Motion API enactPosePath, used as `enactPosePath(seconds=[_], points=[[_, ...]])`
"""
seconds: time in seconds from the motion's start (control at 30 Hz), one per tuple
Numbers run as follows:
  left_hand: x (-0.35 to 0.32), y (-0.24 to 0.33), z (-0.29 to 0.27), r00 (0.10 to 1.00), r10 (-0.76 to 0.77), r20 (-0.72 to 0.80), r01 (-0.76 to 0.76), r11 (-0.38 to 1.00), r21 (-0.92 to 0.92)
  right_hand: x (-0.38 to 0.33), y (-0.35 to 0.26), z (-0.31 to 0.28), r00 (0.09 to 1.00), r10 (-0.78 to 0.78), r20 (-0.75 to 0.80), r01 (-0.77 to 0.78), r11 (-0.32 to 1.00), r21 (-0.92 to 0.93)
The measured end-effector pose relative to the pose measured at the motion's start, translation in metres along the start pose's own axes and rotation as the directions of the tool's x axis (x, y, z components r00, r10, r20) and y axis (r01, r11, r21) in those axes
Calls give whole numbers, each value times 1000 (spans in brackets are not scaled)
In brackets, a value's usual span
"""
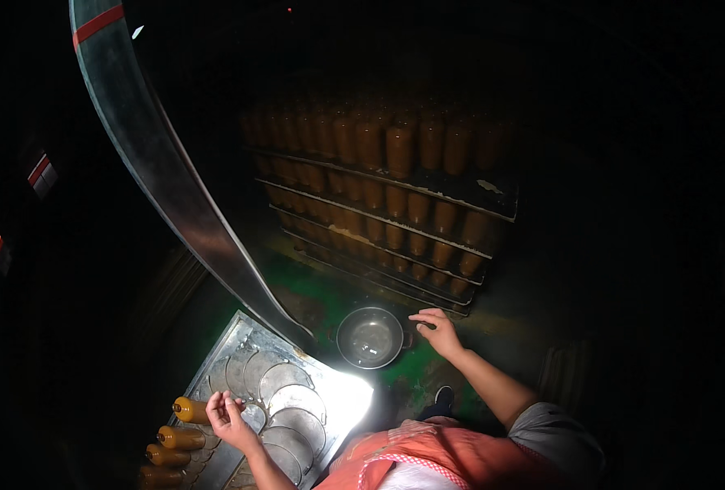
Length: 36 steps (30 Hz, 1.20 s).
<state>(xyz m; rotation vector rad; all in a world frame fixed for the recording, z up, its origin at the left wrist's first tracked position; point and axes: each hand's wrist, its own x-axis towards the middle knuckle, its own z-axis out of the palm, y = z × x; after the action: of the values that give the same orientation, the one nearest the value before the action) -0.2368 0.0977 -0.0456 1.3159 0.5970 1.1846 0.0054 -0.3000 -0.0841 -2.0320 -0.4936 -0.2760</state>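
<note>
The right hand (436, 328), fingers loosely spread and holding nothing, hovers at the right rim of a round metal bowl (370, 336) on the green floor (313, 286) in the lower centre, its inside shiny and bare. At lower left, the left hand (225, 412), fingers curled narrow, rests over a metal tray (240, 343) of overlapping discs (297, 400), just beside 3 orange bottles (189, 409) at its left edge, while a rack (395, 204) of orange bottles fills the upper centre.
</note>
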Motion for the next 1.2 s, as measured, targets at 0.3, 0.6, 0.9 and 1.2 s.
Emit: enactPosePath(seconds=[0.3, 0.6, 0.9, 1.2], points=[[-80, 64, 377, 723, -120, 681, 192, 981, -30, 82, 96, -248, 936, 280, -213, -223, 940, 257], [-5, 30, 650, 638, 167, 752, -453, 871, 191, 200, 151, -338, 951, 142, -274, -130, 990, 59], [63, -11, 809, 518, 216, 828, -678, 694, 242, 465, 144, -354, 972, -127, -198, 36, 913, -407], [59, -11, 811, 474, 299, 828, -718, 676, 167, 541, 171, -327, 963, -164, -216, 17, 833, -554]])
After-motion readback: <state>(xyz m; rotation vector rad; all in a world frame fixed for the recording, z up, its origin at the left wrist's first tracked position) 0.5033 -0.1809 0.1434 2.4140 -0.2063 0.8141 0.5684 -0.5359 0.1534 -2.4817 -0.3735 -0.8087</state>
